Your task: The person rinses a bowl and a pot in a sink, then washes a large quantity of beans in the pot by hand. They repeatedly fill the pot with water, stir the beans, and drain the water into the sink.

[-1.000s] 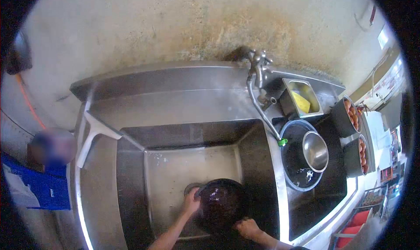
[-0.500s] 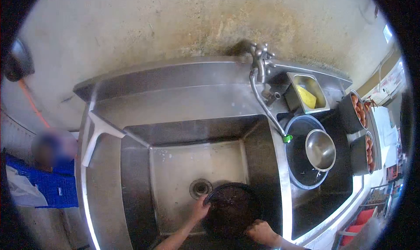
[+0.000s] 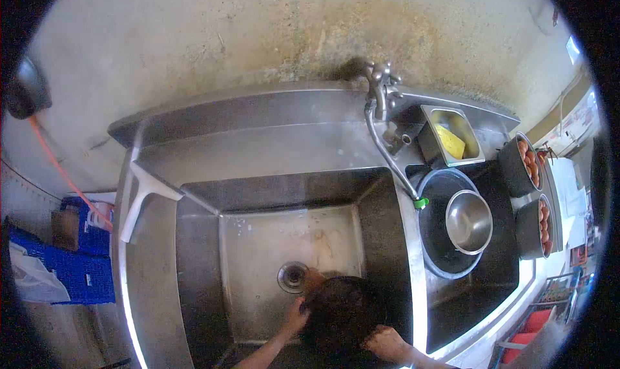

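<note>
Shifted right to uncover the drain since the earlier frame, the dark basin is in the sink, near side, between the left hand, clamped on its left rim, and the right hand, closed on its near right rim.

Your left hand and right hand are apart, low in the view, both with fingers curled inward. Your bare forearms slant up from the bottom edge, angling toward each other.
</note>
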Demonstrator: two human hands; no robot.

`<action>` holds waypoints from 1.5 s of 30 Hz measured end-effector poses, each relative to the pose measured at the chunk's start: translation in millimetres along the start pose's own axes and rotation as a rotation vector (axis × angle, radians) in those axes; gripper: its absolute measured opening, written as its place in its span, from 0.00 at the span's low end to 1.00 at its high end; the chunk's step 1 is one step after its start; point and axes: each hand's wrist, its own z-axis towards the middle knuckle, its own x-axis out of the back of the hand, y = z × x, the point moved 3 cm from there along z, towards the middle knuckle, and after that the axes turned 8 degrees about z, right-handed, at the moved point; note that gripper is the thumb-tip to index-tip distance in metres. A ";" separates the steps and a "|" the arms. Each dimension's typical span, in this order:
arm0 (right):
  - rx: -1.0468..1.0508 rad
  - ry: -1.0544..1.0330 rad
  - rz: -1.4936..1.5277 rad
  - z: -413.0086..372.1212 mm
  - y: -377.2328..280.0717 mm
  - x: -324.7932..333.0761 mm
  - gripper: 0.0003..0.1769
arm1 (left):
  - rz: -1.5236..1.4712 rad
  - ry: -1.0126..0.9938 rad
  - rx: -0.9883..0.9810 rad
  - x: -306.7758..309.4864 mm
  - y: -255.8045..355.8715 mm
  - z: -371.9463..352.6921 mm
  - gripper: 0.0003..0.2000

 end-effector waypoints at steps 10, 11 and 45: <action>0.079 0.115 -0.018 -8.6 -8.1 14.8 0.07 | -0.077 -0.093 0.232 7.2 20.1 -15.1 0.24; 0.081 0.117 -0.019 -8.4 -8.2 17.7 0.07 | -0.045 -0.127 0.235 5.1 13.7 -13.6 0.24; 0.127 0.140 -0.111 -8.4 -16.4 77.7 0.10 | -0.615 -0.257 0.433 -14.5 -25.6 -2.9 0.18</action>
